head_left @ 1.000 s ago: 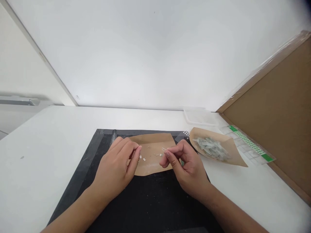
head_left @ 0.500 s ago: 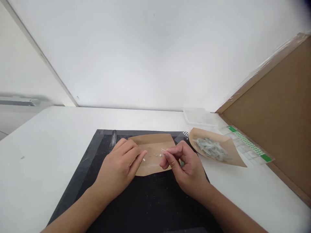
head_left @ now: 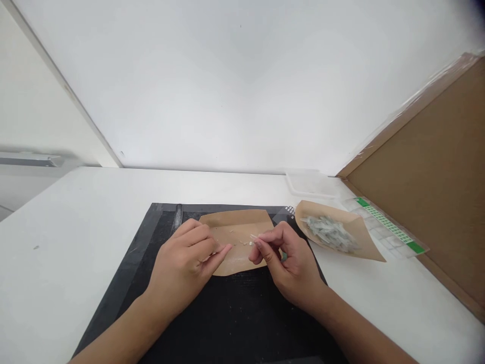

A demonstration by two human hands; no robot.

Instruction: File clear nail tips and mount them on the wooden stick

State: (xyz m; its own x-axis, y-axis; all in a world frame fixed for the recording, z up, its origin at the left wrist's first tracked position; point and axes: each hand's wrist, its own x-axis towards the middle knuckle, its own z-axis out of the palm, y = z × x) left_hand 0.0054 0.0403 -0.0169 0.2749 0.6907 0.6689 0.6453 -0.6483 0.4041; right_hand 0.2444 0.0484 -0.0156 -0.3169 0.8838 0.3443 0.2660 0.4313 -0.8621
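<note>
A sheet of brown paper (head_left: 242, 217) lies on a black mat (head_left: 235, 313), with several tiny pale bits (head_left: 242, 243) scattered across it. Over its left part is my left hand (head_left: 185, 258), thumb and forefinger closed together; what they pinch, if anything, is too small to make out. Above the paper's right part, my right hand (head_left: 290, 258) pinches a thin whitish sliver (head_left: 253, 236) between thumb and forefinger, its tip sticking out to the left. A small white piece (head_left: 250, 243) shows just below that sliver. Something green peeks out behind the right hand's fingers.
Right of the mat, a second brown paper (head_left: 369, 247) carries a heap of translucent pale strips (head_left: 329, 232). Beyond it are a clear plastic tray (head_left: 310, 189) and a clear compartment case with a green-and-white strip (head_left: 390, 225). A cardboard panel (head_left: 428, 177) stands at the right.
My left thumb and forefinger have come together, and the small white piece that showed by the thumb is no longer visible. My right hand has hardly moved and keeps its sliver.
</note>
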